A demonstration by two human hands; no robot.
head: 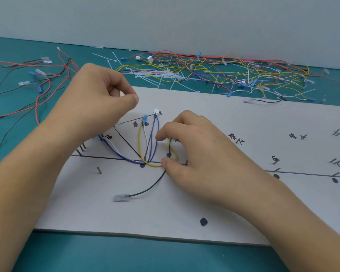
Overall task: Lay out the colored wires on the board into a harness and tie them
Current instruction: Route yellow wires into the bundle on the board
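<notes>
The yellow wire (pixel 153 165) is looped at the middle of the board (pixel 263 122) and is pinched by the fingers (pixel 165 162) of the right hand (pixel 194 146). The fingers (pixel 132 98) of the left hand (pixel 94 99) are curled above the board; a hold cannot be told. The laid blue wires (pixel 114 150) could be dragged out of line by a tug there.

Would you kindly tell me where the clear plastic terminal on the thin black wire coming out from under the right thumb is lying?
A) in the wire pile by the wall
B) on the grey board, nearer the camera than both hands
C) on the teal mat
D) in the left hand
B: the thin black wire runs from under the right hand down to the clear plastic terminal, which rests on the bare grey board.
</notes>
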